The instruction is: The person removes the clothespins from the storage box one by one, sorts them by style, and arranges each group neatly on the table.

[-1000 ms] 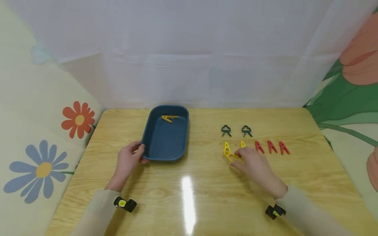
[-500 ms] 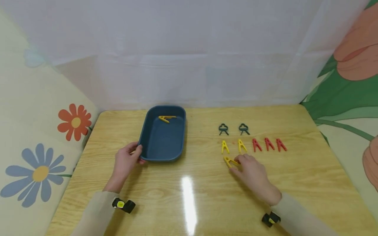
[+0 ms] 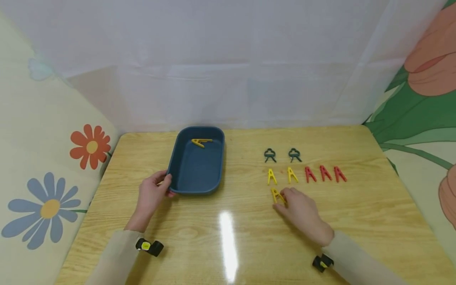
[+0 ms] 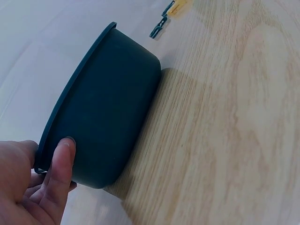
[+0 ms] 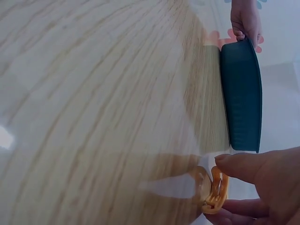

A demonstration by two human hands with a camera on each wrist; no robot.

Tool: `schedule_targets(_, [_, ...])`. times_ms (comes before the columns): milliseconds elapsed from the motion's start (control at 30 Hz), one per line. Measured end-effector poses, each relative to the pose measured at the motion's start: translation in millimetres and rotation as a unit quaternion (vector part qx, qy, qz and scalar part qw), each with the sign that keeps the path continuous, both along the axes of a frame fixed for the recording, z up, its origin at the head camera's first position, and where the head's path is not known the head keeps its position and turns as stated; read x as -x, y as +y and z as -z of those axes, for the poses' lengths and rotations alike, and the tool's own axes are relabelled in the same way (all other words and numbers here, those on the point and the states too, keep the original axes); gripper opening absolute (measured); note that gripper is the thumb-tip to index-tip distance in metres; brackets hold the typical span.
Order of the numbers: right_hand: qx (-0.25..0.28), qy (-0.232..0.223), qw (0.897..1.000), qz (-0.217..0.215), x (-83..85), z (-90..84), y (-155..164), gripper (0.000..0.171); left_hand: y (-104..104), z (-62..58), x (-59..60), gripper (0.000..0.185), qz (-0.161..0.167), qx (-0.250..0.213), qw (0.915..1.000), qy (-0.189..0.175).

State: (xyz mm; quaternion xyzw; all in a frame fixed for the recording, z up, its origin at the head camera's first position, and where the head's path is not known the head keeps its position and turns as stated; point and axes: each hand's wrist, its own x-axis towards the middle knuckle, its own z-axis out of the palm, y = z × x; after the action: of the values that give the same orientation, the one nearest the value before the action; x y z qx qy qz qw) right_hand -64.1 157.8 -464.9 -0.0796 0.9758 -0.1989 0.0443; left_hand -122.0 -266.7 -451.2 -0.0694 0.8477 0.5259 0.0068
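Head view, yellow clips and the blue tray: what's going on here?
A person sits at a wooden table. Their left hand grips the near corner of a blue tray that has one yellow clip inside. Their right hand pinches another yellow clip low over the table. Behind it lie two yellow clips, three red clips and two dark green clips.

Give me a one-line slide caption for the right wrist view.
Right hand pinches a yellow plastic clothes peg over the wooden table; left hand grips the dark blue plastic tub.

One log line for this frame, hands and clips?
left hand: holds bin rim | right hand: pinches yellow clip | table
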Motion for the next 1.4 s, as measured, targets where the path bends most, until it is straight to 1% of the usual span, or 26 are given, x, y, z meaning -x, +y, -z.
schedule_targets(233, [0.017, -0.011, 1.0, -0.002, 0.6, 0.6, -6.0, 0.037, 0.2, -0.6, -1.5, 0.042, -0.003, 0.0, 1.0, 0.001])
schedule_targets(667, [0.03, 0.006, 0.999, -0.018, -2.3, 2.0, -8.2, 0.033, -0.4, -0.7, -1.8, 0.043, 0.003, 0.01, 0.9999, -0.002])
schedule_targets(1100, [0.024, -0.017, 0.999, -0.014, 1.8, -1.6, -9.4, 0.034, -0.3, 0.1, 0.9, 0.042, 0.005, 0.014, 0.9999, 0.001])
schedule_targets(1233, [0.024, -0.001, 1.0, -0.016, 3.3, -7.6, -7.6, 0.033, 0.1, -1.5, 0.2, 0.044, 0.009, 0.009, 0.9999, 0.0])
schedule_targets(1400, [0.028, 0.06, 0.997, -0.042, 14.3, -21.1, -3.3, 0.032, -0.6, -1.5, 0.2, 0.044, 0.008, 0.013, 0.9999, -0.004])
